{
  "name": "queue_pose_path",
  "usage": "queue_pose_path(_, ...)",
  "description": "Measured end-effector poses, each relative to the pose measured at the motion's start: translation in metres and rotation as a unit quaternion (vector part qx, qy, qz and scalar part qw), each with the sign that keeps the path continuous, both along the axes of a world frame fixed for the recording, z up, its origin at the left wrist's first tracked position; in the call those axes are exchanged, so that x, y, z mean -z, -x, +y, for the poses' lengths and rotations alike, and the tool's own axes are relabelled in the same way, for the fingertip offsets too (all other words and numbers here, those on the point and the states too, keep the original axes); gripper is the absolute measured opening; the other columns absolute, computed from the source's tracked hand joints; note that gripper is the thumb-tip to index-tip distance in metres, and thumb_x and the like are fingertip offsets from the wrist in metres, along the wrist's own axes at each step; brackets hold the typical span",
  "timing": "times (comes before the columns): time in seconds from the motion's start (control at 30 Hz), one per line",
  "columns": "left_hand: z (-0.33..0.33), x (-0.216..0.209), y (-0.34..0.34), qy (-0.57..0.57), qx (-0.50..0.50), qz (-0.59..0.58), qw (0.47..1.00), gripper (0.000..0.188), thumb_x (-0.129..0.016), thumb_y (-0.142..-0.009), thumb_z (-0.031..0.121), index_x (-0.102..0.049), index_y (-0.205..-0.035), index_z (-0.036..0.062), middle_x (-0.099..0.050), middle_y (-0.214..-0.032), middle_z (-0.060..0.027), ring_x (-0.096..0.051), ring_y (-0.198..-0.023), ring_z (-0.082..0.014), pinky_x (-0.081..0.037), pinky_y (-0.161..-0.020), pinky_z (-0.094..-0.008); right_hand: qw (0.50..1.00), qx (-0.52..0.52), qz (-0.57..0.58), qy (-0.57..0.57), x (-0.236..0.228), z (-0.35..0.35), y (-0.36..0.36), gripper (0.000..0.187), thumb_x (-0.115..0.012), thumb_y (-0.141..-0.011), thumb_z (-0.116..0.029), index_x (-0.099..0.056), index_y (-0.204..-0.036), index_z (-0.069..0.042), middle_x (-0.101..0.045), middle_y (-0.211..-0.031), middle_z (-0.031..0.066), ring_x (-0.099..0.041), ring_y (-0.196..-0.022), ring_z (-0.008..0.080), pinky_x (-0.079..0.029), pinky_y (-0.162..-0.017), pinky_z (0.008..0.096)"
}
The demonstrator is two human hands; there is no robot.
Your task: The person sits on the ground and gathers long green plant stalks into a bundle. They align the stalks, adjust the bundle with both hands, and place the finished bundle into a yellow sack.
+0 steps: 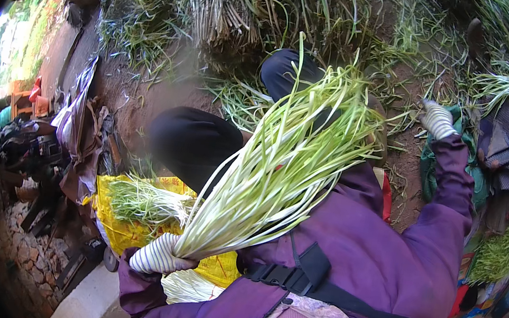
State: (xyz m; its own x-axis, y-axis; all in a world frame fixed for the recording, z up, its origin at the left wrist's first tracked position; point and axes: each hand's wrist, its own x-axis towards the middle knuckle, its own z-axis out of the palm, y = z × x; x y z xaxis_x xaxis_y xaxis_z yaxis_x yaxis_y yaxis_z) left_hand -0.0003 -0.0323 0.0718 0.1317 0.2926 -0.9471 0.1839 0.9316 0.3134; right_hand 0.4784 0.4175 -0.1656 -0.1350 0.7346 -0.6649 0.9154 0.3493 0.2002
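My left hand [158, 254], in a striped knit glove, is closed around the white root ends of a large bunch of garlic chives [285, 169]. Its long, pale green leaves fan up and to the right across my lap. My right hand [437, 121], in a matching glove, reaches out on the right over the littered ground, beside a green bag [431, 163]. Its fingers are too small and bunched in view to tell whether they grip anything. A smaller pile of chives [152, 202] lies on a yellow printed sack [107, 210], with more white stalks [189, 287] below my left wrist.
Ahead of my knees stands a big heap of greens with cut stalks [224, 20]. Loose leaves cover the dirt floor. On the right are piled cloths [506, 150] and another clump of greens [499, 255]. Bags and clutter [28, 145] lie left, near a bright opening.
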Motion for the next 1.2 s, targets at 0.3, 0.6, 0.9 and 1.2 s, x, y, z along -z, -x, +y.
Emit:
queue_pose_path(0.3,0.072,-0.06,-0.063,-0.245,0.465,0.231,0.819,0.051,-0.065,-0.077,0.012,-0.056,-0.127,0.0095,-0.066,-0.084,-0.0125,-0.065,-0.073,-0.0341,-0.052,-0.065,-0.0412,0.517,-0.428,0.741,0.03,-0.129,-0.125,0.207,0.075,-0.072,-0.076,-0.059,-0.058,-0.128,-0.007,-0.061,-0.125,0.013,-0.059,-0.115,0.0324,-0.048,-0.095,0.0439)
queue_pose_path(0.6,0.022,-0.056,-0.025,-0.252,0.166,0.042,0.953,0.039,-0.077,-0.075,0.007,-0.067,-0.113,0.0045,-0.072,-0.088,-0.0096,-0.071,-0.079,-0.0216,-0.056,-0.071,-0.0324,0.788,-0.361,0.497,0.028,-0.066,-0.042,0.14,0.043,-0.076,-0.072,-0.05,-0.072,-0.102,-0.019,-0.065,-0.074,0.0143,-0.064,-0.071,0.0357,-0.051,-0.066,0.0441)
queue_pose_path(0.9,-0.052,-0.009,0.007,-0.018,-0.329,0.032,0.944,0.044,-0.082,-0.066,-0.009,-0.068,-0.108,-0.004,-0.07,-0.106,-0.0116,-0.067,-0.097,-0.023,-0.054,-0.085,-0.0331,0.858,0.083,0.464,0.204,0.07,-0.003,0.066,0.039,-0.074,-0.084,-0.027,-0.068,-0.119,-0.01,-0.074,-0.105,0.0092,-0.068,-0.095,0.0185,-0.052,-0.088,0.0339)
queue_pose_path(1.2,-0.037,-0.011,-0.001,0.029,-0.321,0.072,0.944,0.048,-0.079,-0.063,-0.017,-0.066,-0.108,-0.0063,-0.07,-0.099,-0.0145,-0.069,-0.084,-0.0242,-0.056,-0.072,-0.0338,0.804,-0.101,0.57,-0.14,-0.041,-0.046,0.02,0.086,-0.08,-0.074,-0.043,-0.045,-0.144,-0.007,-0.051,-0.141,0.019,-0.048,-0.132,0.0312,-0.041,-0.11,0.0438)
